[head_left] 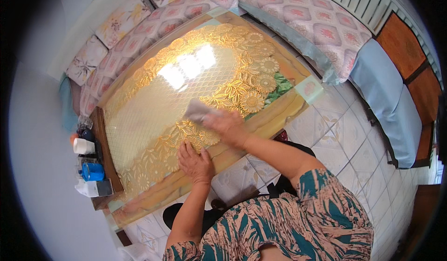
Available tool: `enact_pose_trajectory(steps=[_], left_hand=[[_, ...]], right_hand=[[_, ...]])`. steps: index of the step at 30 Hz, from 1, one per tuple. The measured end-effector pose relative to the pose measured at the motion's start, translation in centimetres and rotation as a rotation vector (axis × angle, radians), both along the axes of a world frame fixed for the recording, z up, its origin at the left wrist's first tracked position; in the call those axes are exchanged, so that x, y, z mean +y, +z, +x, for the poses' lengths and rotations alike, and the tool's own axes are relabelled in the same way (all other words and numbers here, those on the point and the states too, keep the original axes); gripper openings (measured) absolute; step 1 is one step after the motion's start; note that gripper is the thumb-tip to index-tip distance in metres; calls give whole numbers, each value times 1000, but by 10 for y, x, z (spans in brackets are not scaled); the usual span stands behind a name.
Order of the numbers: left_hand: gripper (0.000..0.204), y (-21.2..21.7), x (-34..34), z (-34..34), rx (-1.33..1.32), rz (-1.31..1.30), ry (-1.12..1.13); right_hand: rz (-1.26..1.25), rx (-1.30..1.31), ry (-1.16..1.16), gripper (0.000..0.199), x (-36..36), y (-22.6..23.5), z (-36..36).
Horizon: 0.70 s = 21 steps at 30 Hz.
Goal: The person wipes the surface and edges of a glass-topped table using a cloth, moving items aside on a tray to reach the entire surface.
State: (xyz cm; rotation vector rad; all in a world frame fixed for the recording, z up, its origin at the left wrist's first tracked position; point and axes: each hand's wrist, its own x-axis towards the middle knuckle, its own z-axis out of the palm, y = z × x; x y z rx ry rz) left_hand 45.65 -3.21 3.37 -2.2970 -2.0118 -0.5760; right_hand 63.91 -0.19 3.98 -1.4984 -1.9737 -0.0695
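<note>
Cloth, grey, at worktop centre under our right hand, fingers clamped on it; left hand flat at 6 o'clock, fingers together. Risk: lace cover bunching under wipe.

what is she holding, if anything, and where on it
The right hand grips a grey cloth by its near end, pressing it on the table. The left hand rests flat, holding nothing.

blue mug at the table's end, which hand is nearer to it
Left. The left hand lies flat on the gold lace cover, nearer the end where the blue mug stands. The right hand, pressing a grey cloth, is farther along the table.
</note>
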Motion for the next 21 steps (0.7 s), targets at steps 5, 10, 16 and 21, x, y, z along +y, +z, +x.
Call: enact_pose_trajectory(steps=[5,10,16,21], left_hand=[[60,0,0,-3,-18,1,4],[61,6,-1,0,-25,-29,16],[61,11,-2,0,-62,-66,29],[60,9,-2,-2,-53,-85,4]], right_hand=[[-13,-34,-359,42,4,20,99],[-60,-188,-838,45,-29,2,199],[180,-267,-755,35,-42,-15,155],[61,-12,-159,33,-26,-3,5]])
